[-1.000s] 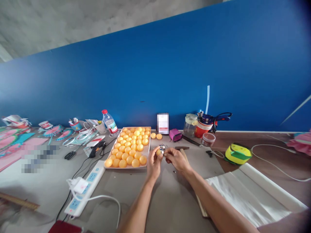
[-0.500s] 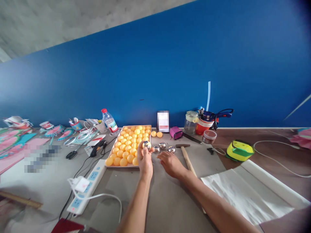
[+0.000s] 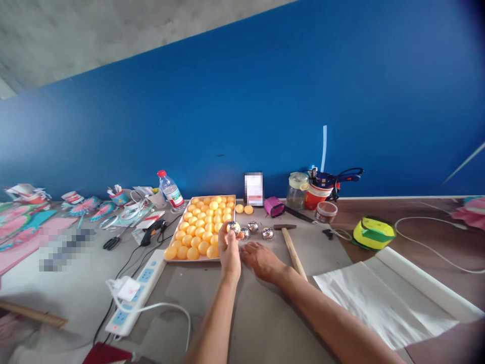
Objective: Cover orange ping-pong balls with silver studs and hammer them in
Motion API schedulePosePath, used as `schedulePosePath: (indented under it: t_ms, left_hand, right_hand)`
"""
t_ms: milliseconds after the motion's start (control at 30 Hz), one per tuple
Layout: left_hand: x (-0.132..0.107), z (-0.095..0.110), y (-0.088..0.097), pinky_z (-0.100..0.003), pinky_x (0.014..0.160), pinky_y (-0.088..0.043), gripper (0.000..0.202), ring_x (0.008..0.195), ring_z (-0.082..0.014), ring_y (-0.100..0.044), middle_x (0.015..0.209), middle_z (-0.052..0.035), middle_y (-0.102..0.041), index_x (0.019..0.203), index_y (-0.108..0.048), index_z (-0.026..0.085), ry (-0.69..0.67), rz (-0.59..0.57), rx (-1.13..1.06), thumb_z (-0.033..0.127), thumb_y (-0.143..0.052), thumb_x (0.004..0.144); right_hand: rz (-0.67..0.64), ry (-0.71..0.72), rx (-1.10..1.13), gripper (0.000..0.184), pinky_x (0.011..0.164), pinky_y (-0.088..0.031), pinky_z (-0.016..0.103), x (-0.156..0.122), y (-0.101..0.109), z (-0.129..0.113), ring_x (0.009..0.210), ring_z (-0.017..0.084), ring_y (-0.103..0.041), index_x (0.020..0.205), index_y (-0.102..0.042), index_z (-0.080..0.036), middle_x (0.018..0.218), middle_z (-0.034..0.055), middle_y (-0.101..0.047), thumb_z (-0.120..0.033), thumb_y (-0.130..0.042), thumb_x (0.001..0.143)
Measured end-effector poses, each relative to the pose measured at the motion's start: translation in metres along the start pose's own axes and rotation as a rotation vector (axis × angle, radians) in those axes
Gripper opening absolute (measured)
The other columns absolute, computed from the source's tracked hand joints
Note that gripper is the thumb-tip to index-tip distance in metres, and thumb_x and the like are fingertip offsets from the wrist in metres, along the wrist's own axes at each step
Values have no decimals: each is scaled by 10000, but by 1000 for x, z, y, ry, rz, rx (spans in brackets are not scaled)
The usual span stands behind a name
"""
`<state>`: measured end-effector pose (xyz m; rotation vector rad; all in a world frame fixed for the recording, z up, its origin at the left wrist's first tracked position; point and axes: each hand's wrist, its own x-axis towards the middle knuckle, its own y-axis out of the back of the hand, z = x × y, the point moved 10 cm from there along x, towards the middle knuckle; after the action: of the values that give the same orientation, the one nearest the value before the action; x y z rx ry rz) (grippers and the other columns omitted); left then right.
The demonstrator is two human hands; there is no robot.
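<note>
Between the fingers and thumb of my left hand (image 3: 230, 258) is a small yellow-orange ball with silver mirror-like pieces (image 3: 233, 228) over part of it. Just right of it, my right hand (image 3: 265, 261) rests low at the grey tabletop, palm down, its fingers closed together and pointing left. Whatever may be under those fingertips is hidden. Several silver-covered balls (image 3: 268, 233) lie just beyond my hands. Left of my left hand, a shallow white tray (image 3: 178, 260) holds rows of plain orange balls (image 3: 199, 222).
A hammer (image 3: 291, 247) lies right of my hands, partly behind my right forearm. White sheeting (image 3: 386, 298) spreads farther right. At left are a power strip (image 3: 138, 293), a glue gun (image 3: 151, 233) and a bottle (image 3: 172, 192). A phone (image 3: 253, 189) stands against the blue wall.
My left hand has moved slightly right with the ball. My right hand has shifted a little left and down toward the tabletop, so both hands are closer together.
</note>
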<state>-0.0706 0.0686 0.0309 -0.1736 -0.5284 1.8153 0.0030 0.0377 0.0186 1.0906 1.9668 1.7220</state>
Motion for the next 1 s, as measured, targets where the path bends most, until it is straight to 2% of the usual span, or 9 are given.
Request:
schedulePosePath:
  t_ms: [133, 267, 367, 467, 567, 667, 733, 833, 1000]
  left_hand:
    - [-4, -3, -5, -245, 687, -460, 414, 675, -106, -564, 857, -20, -591, 1125, -535, 240, -1, -41, 19, 418, -585, 755]
    - [-9, -3, -13, -246, 686, -465, 417, 678, -107, -563, 867, -27, -593, 1097, -553, 228, 0, -93, 28, 429, -605, 735]
    - [-11, -4, -16, -251, 680, -470, 409, 666, -107, -562, 871, -30, -596, 1079, -563, 222, -1, -121, 53, 437, -602, 733]
    - [-9, -4, -15, -251, 679, -472, 406, 669, -108, -565, 883, -31, -599, 1076, -561, 218, -14, -111, 78, 446, -588, 741]
    - [-7, -4, -12, -253, 673, -475, 425, 675, -116, -567, 885, -38, -604, 1079, -560, 206, -23, -99, 111, 465, -577, 742]
    - [-7, -9, -16, -258, 684, -475, 411, 688, -118, -565, 890, -40, -606, 1084, -555, 200, 4, -159, 115, 447, -569, 756]
    - [-8, -14, -21, -260, 699, -474, 380, 711, -119, -567, 904, -41, -609, 1080, -552, 199, 35, -220, 99, 415, -569, 768]
    - [-10, -20, -25, -275, 712, -480, 364, 748, -131, -576, 961, -60, -616, 1090, -545, 194, 54, -272, 77, 387, -565, 782]
    - [-10, -22, -27, -298, 734, -490, 370, 800, -150, -587, 1034, -76, -611, 1089, -558, 191, 54, -289, 62, 385, -576, 774]
  right_hand:
    - [-14, -66, -49, 221, 723, -430, 268, -1, 1, 10, 810, 178, -538, 760, -631, -160, 840, 82, -597, -94, -423, 797]
    - [-28, -92, -67, 199, 718, -425, 276, -2, -1, 13, 794, 183, -550, 774, -608, -148, 836, 93, -601, -69, -425, 777]
    - [35, -130, -4, 189, 682, -419, 275, -4, 7, 17, 741, 175, -556, 782, -592, -140, 827, 100, -603, -71, -417, 776]
    - [271, -287, 289, 188, 632, -405, 251, -12, 33, 42, 672, 144, -540, 783, -577, -150, 792, 78, -597, -119, -394, 810]
    - [494, -482, 808, 141, 548, -369, 228, -25, 45, 76, 549, 113, -480, 778, -541, -172, 612, 4, -538, -203, -408, 815]
    - [560, -493, 1295, 116, 467, -289, 208, -25, 42, 85, 441, 82, -376, 772, -489, -191, 488, -64, -428, -304, -474, 793]
    - [554, -427, 1480, 161, 461, -261, 207, -20, 43, 79, 426, 68, -341, 763, -480, -193, 480, -79, -401, -347, -528, 766]
    - [512, -382, 1547, 182, 464, -244, 208, -16, 46, 67, 429, 57, -318, 747, -487, -186, 486, -81, -390, -350, -567, 743]
    - [484, -441, 1445, 162, 444, -206, 210, -17, 47, 64, 433, 55, -292, 715, -484, -180, 484, -81, -379, -326, -548, 742]
